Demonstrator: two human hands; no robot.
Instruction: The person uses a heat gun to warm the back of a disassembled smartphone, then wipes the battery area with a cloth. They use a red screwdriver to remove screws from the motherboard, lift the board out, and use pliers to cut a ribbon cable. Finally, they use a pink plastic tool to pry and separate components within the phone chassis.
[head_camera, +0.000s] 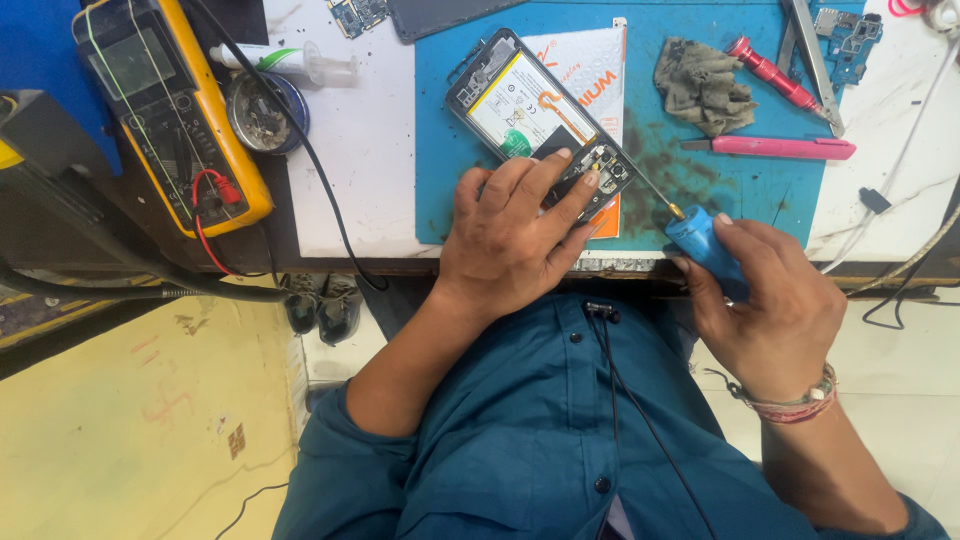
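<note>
Workshop bench (350, 200), white-topped, with a blue work mat (720, 200) over its right half; yellowish floor below at 7 o'clock.

Nearest the wearer: teal shirt (540, 440) with a thin black cable running down its front.

Right hand (770, 310), at 4 o'clock from the phone: grip closed around a blue-handled screwdriver (705, 248), whose thin shaft points toward 10 o'clock and meets the phone's lower corner. Beaded bracelet on the wrist.

Left hand (510, 240): grip spread, palm down, fingers pressing on the lower end of an opened smartphone (535, 120), holding it flat. Phone lies back-off on the mat, tilted along the 10-to-4 line, white battery label showing; a printed white and orange card sits under it.

At 3 o'clock of the phone: grey crumpled rag (703, 85), pink-handled tool (780, 148), red screwdriver (772, 72), metal tweezers (815, 60).

At 9 o'clock: round tin (265, 112), white tube (285, 60), yellow multimeter (165, 110) with red and black leads.

Far edge, at 12 and 1 o'clock: small circuit boards (850, 35).
</note>
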